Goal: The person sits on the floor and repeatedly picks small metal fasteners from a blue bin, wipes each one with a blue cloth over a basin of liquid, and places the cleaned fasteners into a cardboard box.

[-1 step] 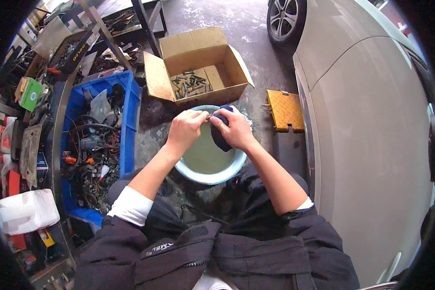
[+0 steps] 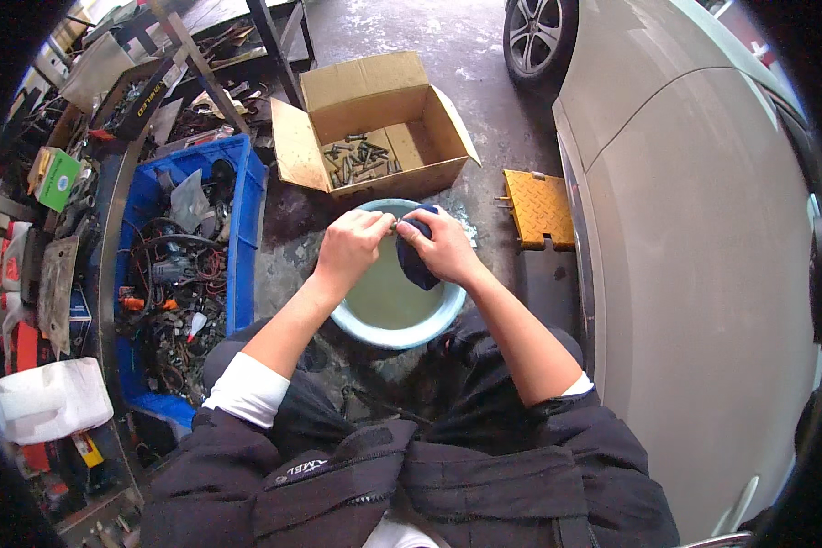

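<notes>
I squat over a light blue basin (image 2: 361, 327) of murky greenish liquid on the concrete floor. My left hand (image 2: 349, 248) pinches a small metal part above the basin's far rim. Touching it from the right, my right hand (image 2: 447, 247) grips a dark blue cloth (image 2: 415, 265) that hangs down over the liquid. Both hands meet at the part, and the cloth presses against it. The part itself is mostly hidden by my fingers.
An open cardboard box (image 2: 374, 100) with several bolts sits just beyond the basin. A blue crate (image 2: 245, 215) of wires and parts stands to the left, with cluttered shelves, a green box (image 2: 57, 179) and a white canister (image 2: 50, 398) beyond it. A yellow ridged block (image 2: 539, 206) and a white car (image 2: 703, 237) are close on the right.
</notes>
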`<state>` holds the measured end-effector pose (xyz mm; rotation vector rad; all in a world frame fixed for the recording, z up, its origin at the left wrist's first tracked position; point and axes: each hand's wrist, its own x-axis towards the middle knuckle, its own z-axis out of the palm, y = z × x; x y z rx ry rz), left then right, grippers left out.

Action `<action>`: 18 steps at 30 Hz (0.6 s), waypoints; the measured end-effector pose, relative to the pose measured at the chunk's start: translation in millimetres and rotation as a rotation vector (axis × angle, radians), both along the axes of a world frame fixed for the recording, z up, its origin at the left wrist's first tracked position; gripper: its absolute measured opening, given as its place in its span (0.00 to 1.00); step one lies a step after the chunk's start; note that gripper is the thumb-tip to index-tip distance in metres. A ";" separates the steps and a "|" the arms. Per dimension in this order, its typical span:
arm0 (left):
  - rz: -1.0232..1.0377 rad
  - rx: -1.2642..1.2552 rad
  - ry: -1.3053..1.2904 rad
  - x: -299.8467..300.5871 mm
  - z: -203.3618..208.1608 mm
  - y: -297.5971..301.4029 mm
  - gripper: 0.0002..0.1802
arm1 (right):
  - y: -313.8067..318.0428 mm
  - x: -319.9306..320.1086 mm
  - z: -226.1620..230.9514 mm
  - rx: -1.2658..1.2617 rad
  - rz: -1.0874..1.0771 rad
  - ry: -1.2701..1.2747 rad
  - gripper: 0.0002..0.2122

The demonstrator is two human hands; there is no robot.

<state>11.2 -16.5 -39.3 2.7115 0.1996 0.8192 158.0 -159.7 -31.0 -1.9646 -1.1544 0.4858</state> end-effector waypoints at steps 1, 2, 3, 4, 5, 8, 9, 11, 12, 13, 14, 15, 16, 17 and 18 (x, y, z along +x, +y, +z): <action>0.007 0.024 0.022 -0.2 -1.4 -0.9 0.18 | -0.9 0.2 -2.7 -0.024 0.016 0.145 0.18; -0.002 0.046 0.003 -0.4 -2.2 -0.7 0.18 | -1.4 0.4 -5.2 -0.047 0.032 0.289 0.19; -0.012 0.067 -0.016 -0.6 -2.5 0.4 0.19 | -0.9 0.5 -7.9 -0.037 0.052 0.546 0.19; -0.023 0.090 -0.036 0.5 -0.6 1.4 0.20 | -0.6 0.9 -12.4 -0.033 0.012 0.722 0.19; -0.038 0.113 -0.044 1.9 1.5 1.8 0.22 | -0.4 1.1 -17.1 -0.028 -0.030 0.897 0.19; -0.060 0.079 -0.106 3.2 9.4 -0.1 0.20 | -2.4 6.6 -14.1 -0.016 -0.017 0.918 0.18; -0.040 0.021 -0.109 4.1 9.2 0.2 0.19 | -2.9 8.8 -10.1 -0.001 0.012 0.780 0.18; 0.002 -0.098 -0.109 4.0 6.1 0.8 0.18 | -0.4 8.3 -0.5 0.008 0.060 0.303 0.18; 0.005 -0.135 -0.084 3.7 4.9 2.0 0.17 | -3.5 5.3 5.3 0.028 0.051 -0.087 0.17; 0.005 -0.174 -0.060 4.3 4.6 2.7 0.16 | -5.4 2.7 13.7 0.024 0.032 -0.216 0.17; 0.007 -0.213 -0.036 4.2 4.6 2.6 0.15 | -6.6 1.0 17.8 0.020 0.014 -0.345 0.17; 0.005 -0.226 -0.046 3.8 4.4 0.9 0.14 | -6.1 4.6 9.8 0.085 0.016 -0.444 0.16; -0.020 -0.249 -0.019 3.9 4.5 2.7 0.14 | -6.2 5.3 11.3 0.109 0.033 -0.484 0.15; -0.045 -0.272 0.007 4.2 4.6 6.0 0.13 | -6.1 5.3 14.0 0.134 0.049 -0.523 0.15; -0.069 -0.295 0.033 4.5 4.7 8.4 0.13 | -5.9 5.6 15.4 0.159 0.066 -0.562 0.14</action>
